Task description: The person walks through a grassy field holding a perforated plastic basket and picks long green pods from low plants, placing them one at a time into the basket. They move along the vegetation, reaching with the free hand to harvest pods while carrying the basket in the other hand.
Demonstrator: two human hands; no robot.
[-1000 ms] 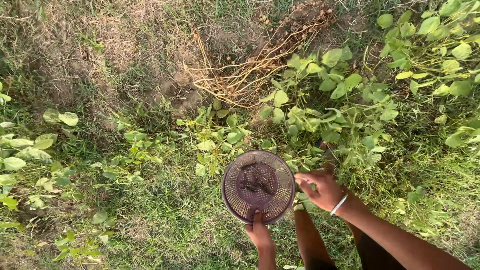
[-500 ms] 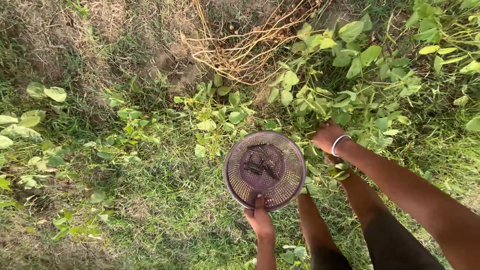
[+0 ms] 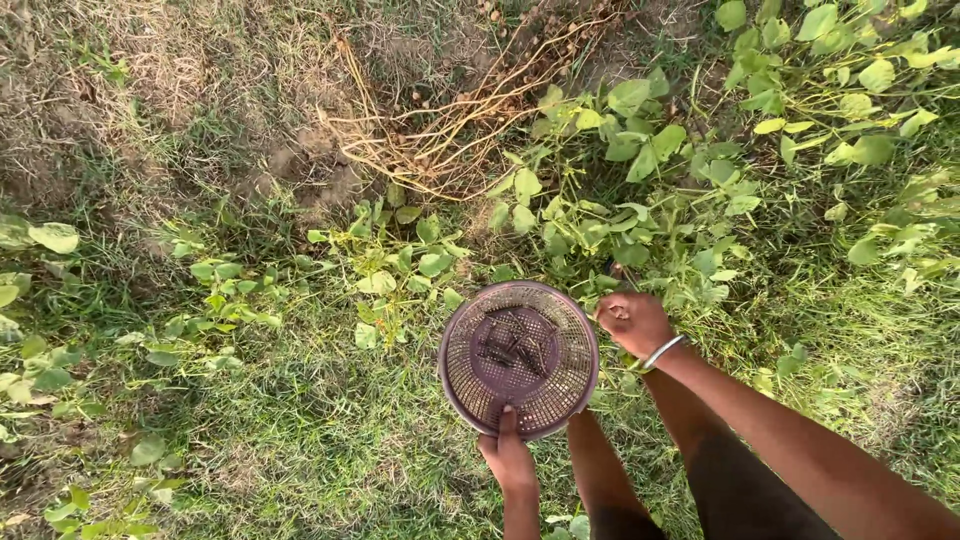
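**Basket held level beside the picking hand**

The basket (image 3: 519, 358) sat just below and right of the frame's centre, held above the grass rather than resting on it. It was a round, shallow, purple-brown plastic basket with a slotted, mesh-like wall and a solid rim. A small heap of dark, slender pods (image 3: 512, 340) lay in its upper half, leaving much of the bottom bare.

The left hand (image 3: 509, 455) gripped the rim at the basket's lower edge, thumb laid over the top and the other fingers hidden beneath. That grip appeared to keep the basket flat and open side up, so the pods stayed put, and close to the other hand.

The right hand (image 3: 633, 322) hovered at the basket's right rim, touching or just beside it; which could not be told. Its fingers were curled shut in a loose fist, and whether they enclosed anything could not be seen. A pale metal bangle (image 3: 662, 351) circled that wrist.

Just above and to the right, leafy green plants (image 3: 640, 160) spread across the upper right of the frame, within easy reach of the right hand. A tangle of dry, straw-coloured stems (image 3: 440, 130) lay at upper centre, with bare soil (image 3: 130, 90) at upper left. Grass (image 3: 300, 440) filled the lower left.
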